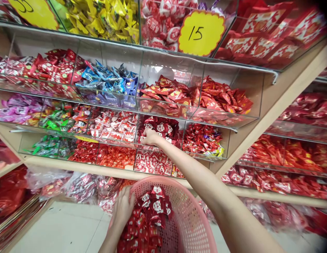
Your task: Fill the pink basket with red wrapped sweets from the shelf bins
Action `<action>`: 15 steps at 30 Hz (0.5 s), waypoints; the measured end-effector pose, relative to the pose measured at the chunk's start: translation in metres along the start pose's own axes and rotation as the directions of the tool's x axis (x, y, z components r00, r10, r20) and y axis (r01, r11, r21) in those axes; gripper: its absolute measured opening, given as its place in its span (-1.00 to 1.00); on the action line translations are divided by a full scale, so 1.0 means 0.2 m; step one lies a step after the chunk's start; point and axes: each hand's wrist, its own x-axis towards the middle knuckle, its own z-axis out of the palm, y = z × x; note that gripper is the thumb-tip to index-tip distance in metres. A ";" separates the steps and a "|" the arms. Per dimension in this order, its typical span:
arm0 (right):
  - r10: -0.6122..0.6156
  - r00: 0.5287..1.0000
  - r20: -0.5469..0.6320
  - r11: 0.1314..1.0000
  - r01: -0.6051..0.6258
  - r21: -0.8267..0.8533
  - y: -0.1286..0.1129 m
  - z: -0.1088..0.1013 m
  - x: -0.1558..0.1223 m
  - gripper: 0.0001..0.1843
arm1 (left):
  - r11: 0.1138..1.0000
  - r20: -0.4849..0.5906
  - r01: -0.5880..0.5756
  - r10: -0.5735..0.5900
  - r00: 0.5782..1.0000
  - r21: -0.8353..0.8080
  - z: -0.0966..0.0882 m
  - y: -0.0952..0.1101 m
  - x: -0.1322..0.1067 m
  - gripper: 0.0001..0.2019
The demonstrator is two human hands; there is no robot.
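My left hand (123,205) grips the rim of a pink plastic basket (197,214), its fingers hooked over the left side. Inside the basket lies a heap of dark red wrapped candies (158,205) with white print. My right hand (151,137) reaches across the basket into a clear shelf bin of matching dark red candies (167,128). Its fingers are bent down over the packets at the bin's left side; what they hold, if anything, is too small to make out.
Clear dividers and front panels (163,112) edge the candy bins. Red candies (202,138) fill the bin to the right, white-and-red ones (113,124) the bin to the left. A yellow tag (201,33) reads 15. Plastic bags (84,186) lie under the wooden shelf edge (110,171).
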 end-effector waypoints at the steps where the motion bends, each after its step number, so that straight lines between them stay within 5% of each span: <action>1: -0.012 1.000 -0.023 1.000 0.012 0.007 0.00 0.00 0.00 -0.50 | 1.000 0.003 0.000 0.000 1.000 0.000 0.00 0.00 0.00 -0.63; 6: -0.087 0.976 -0.201 0.987 0.112 0.118 0.03 -0.06 -0.07 -0.54 | 1.000 0.013 -0.003 0.003 1.000 -0.002 -0.01 0.02 0.00 -0.63; 10: -0.178 0.923 -0.342 0.899 0.294 0.325 0.12 -0.11 -0.31 -0.54 | 1.000 0.017 -0.002 0.001 1.000 0.006 -0.01 0.02 0.00 -0.63; 12: -0.224 0.932 -0.285 0.778 0.347 0.524 0.21 -0.04 -0.46 -0.56 | 1.000 0.018 -0.003 0.003 1.000 0.011 -0.01 0.02 0.00 -0.63; 15: -0.202 0.978 -0.059 0.626 0.175 0.760 0.40 0.22 -0.65 -0.59 | 1.000 0.018 -0.010 0.010 1.000 0.018 -0.01 0.03 -0.01 -0.64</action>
